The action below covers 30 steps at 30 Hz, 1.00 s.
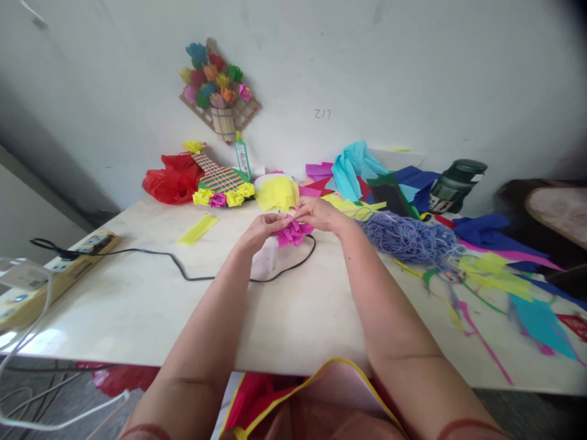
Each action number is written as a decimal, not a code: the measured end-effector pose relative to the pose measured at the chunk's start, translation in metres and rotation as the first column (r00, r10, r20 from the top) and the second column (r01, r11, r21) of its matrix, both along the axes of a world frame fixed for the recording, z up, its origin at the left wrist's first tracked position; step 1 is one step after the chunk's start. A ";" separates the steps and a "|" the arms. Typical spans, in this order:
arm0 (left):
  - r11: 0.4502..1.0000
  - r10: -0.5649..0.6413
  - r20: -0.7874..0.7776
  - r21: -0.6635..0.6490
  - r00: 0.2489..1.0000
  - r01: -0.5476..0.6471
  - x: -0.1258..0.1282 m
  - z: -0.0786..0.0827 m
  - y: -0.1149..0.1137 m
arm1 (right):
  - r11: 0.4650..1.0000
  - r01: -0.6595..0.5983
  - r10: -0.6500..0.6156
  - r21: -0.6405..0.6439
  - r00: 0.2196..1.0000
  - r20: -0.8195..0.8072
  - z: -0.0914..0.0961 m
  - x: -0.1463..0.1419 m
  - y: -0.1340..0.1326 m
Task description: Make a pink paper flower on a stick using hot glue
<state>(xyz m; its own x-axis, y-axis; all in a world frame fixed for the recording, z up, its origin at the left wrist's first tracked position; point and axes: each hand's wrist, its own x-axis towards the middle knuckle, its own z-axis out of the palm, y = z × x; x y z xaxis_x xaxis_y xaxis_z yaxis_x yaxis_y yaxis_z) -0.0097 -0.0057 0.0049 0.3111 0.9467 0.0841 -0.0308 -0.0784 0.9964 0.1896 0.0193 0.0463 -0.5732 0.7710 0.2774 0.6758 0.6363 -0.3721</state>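
A magenta paper flower (293,233) is held up over the middle of the table, between my two hands. My left hand (268,226) pinches its left edge with the fingers closed. From the right, my right hand (316,214) pinches the top of the same flower. Just below it is a small whitish translucent object (266,256), partly hidden by my left forearm. Behind my hands lies yellow paper (276,192). A decorated panel of striped sticks (217,177) with yellow and magenta paper flowers leans near the wall.
A black cable (197,279) runs across the table from a power strip (59,275) at left. On the right are a tangle of purple-blue string (408,238), coloured paper scraps (543,321) and a dark green bottle (456,186). A red plastic bag (172,180) sits back left.
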 end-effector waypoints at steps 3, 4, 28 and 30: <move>0.999 0.009 -0.002 -0.051 1.000 -0.009 0.001 0.002 0.000 | 1.000 0.003 -0.003 0.008 1.000 0.003 0.002 -0.001 -0.002; 0.998 0.018 -0.003 -0.062 1.000 -0.018 0.001 0.002 0.000 | 1.000 0.006 -0.006 0.011 1.000 0.005 0.002 -0.002 -0.002; 0.959 -0.014 0.077 -0.280 0.997 0.035 -0.004 0.009 -0.001 | 1.000 -0.006 0.004 -0.026 0.995 -0.099 0.005 -0.008 -0.012; 0.954 -0.032 0.097 -0.294 0.995 0.060 -0.006 0.008 0.000 | 0.999 -0.021 0.016 -0.042 0.993 -0.115 0.004 -0.008 -0.011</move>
